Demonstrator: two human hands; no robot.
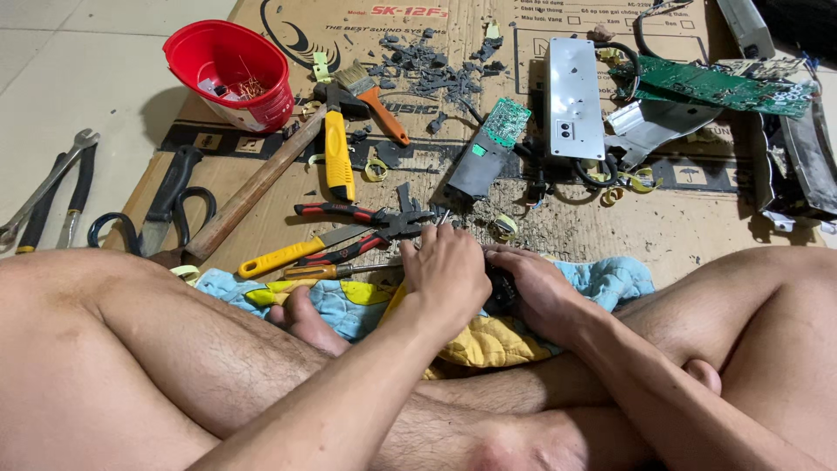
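Floor, far left: pliers and a wrench (52, 187) lie off the cardboard sheet (697, 231).
Cardboard, left corner: red bucket (234, 71), hammer (261, 179), yellow-handled tools.
Left hand (446, 275): curled, fingers down on a small dark part (500, 292), apparently gripping it.
Right hand (540, 292): closed round the same part from the other side.
Part: between both hands, over the blue-and-yellow cloth (488, 340) at the cardboard's near edge; its long axis is hidden.
Far right: green circuit boards (724, 87).
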